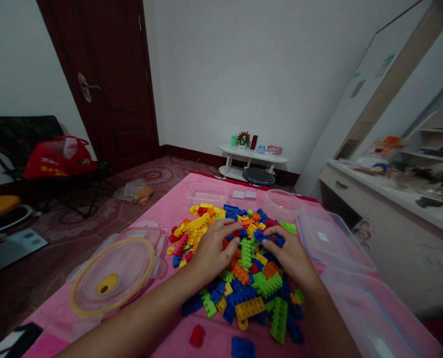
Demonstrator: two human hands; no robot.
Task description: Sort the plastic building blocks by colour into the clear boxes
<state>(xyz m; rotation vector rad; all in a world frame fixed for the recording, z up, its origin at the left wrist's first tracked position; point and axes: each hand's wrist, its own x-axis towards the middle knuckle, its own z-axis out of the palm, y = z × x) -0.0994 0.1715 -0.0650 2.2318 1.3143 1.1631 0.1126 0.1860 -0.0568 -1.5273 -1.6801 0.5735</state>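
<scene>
A heap of toy building bricks [245, 251] in yellow, blue, green, red and orange is spread over the pink tablecloth [172, 204]. Over the heap's left side reaches my left hand [214, 247], its thumb and fingers apart beside small red bricks, with nothing visibly held. At the right of the heap, my right hand [291, 251] has thumb and forefinger closed on a blue brick [259, 235]. Between the hands lies a long green brick [246, 254]. Closer to me are a red brick [197, 336] and a flat blue brick [242, 347], both apart from the heap.
Clear plastic containers stand behind the heap, including a rectangular box [207, 191] and a round tub [283, 203]. Larger clear boxes [327, 238] line the right side. Stacked lids, the top one yellow-rimmed [151, 268], lie left. A white cabinet [378, 209] stands beyond the right edge.
</scene>
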